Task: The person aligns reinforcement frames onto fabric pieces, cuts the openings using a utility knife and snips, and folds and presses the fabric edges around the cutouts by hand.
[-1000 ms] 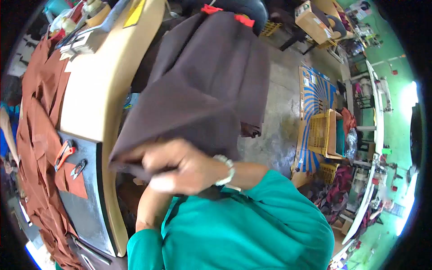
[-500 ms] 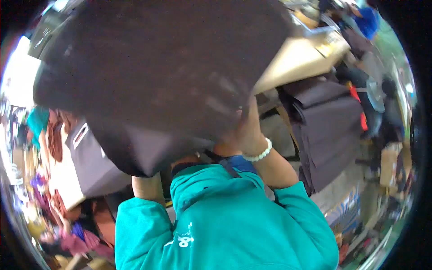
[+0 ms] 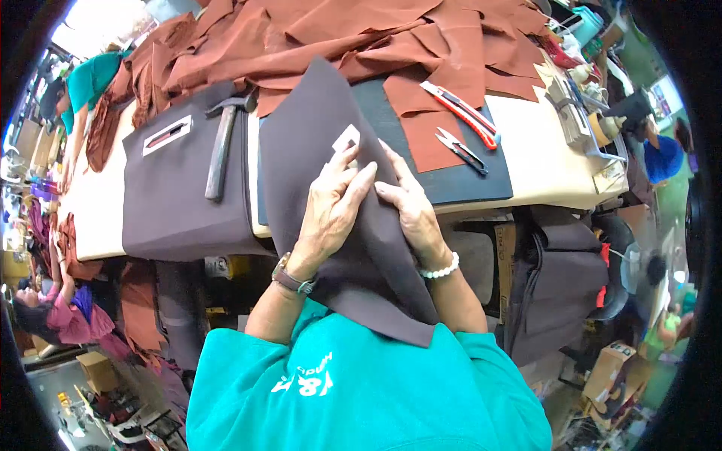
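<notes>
Grip: right hand (image 3: 414,214) clamped on one edge of a smooth dark-brown cloth panel (image 3: 301,150); left hand (image 3: 331,203) flat against its face, fingertips at a small white label (image 3: 346,140); pinch, if any, I cannot tell. Panel's pointed corner up, across the worktop (image 3: 538,154)'s near edge. Beyond: red-handled cutter (image 3: 465,114), metal snips (image 3: 461,150), rumpled rust-coloured fabric (image 3: 361,34). Leftward: hammer (image 3: 219,150), claw-headed.

A workshop: hammer (image 3: 219,154), snips (image 3: 462,150), utility knife (image 3: 462,115), worktable (image 3: 538,146)

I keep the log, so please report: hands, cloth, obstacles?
Left hand, right hand: both on dark cloth. Cutter, snips: lying to its right.
</notes>
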Motion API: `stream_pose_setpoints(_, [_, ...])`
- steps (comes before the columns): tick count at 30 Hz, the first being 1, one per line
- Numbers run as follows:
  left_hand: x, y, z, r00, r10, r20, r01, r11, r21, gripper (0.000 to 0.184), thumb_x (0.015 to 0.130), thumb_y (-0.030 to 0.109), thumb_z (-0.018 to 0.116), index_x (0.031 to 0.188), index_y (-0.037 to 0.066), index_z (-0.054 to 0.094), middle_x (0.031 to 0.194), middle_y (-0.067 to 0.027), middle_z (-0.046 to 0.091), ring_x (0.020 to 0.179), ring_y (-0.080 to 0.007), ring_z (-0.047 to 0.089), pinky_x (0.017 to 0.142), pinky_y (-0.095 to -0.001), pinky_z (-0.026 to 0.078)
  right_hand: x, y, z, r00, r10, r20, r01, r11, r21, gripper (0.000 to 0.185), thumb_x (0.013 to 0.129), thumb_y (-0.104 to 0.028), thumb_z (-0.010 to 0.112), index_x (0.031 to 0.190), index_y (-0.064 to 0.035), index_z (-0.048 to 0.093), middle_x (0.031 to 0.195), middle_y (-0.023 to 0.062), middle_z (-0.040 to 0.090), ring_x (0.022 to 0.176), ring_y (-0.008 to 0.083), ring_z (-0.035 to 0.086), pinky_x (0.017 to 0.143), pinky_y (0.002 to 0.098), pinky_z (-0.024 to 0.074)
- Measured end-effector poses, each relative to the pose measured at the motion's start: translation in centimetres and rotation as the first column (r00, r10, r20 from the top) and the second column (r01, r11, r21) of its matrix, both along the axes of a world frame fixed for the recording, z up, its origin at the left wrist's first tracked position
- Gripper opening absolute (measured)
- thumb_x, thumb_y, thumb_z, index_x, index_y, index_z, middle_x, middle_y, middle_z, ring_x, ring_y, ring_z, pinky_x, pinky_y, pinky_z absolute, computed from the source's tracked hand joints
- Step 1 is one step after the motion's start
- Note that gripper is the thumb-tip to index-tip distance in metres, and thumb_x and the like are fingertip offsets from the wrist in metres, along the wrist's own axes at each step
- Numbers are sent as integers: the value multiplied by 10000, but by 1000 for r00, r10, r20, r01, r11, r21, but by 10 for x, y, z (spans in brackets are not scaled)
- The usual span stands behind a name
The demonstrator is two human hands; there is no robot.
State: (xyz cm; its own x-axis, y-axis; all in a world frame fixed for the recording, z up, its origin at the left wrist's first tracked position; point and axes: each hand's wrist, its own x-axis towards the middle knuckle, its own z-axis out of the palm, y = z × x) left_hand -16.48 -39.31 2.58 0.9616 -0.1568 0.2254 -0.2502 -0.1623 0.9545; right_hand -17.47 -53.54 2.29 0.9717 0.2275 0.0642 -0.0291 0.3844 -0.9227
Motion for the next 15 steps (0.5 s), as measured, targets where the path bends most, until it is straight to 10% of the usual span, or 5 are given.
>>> stream_pose_setpoints(5, [7, 12, 8, 933, -134, -335, -69, 844, -531, 171, 814, 37, 644, 960, -49, 671, 1127, -89, 583, 1127, -184, 489, 934, -287, 387, -4, 18, 13, 999, 4, -45, -3, 1000, 21, 604, 846, -64, 459, 1403, 7, 237, 1408, 139, 291, 1302, 206, 282, 1065, 297, 225])
stream_pose_setpoints(12, [10, 17, -2, 954, -159, -253, 26, 887, -460, 63, 775, 23, 688, 782, -29, 654, 1004, -3, 553, 869, -74, 534, 736, -206, 439, 7, 10, 2, 995, -57, -82, 59, 998, 24, 559, 899, -177, 497, 1377, 18, 280, 1392, 165, 318, 1309, 229, 276, 1068, 314, 200])
stream_pose_setpoints(13, [10, 14, -1, 942, -125, -310, -30, 892, -452, 143, 696, 61, 764, 683, -6, 638, 1046, -99, 585, 1172, -217, 451, 954, -316, 358, 8, 10, 4, 991, -117, -64, 116, 993, -24, 509, 897, -182, 514, 1329, 20, 338, 1329, 162, 381, 1251, 212, 340, 1035, 303, 248])
stream_pose_setpoints(15, [11, 9, -5, 976, -74, -205, -16, 913, -407, 238, 678, 72, 781, 617, 2, 562, 1060, -118, 580, 1134, -222, 473, 931, -326, 378, 10, 9, 11, 972, -236, -18, 232, 966, -114, 418, 891, -193, 550, 1234, 24, 452, 1203, 156, 507, 1133, 178, 469, 967, 282, 343])
